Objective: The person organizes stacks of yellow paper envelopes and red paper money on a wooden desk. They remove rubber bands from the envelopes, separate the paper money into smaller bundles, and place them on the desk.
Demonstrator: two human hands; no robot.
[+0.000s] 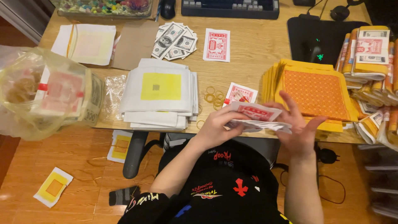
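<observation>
From the head view, the left hand (215, 129) is gripping a small stack of paper notes (258, 117) at the desk edge (248, 79); the right hand (299, 132) is steadying it, fingers spread open. Squaring well is probably needing even edges, loose rubber bands (212, 98) lying just beside.

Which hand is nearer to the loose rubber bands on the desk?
Left. The left hand grips the stack of paper notes just below and right of the rubber bands. The right hand is farther right, beyond the stack, by the orange paper pile.
</observation>
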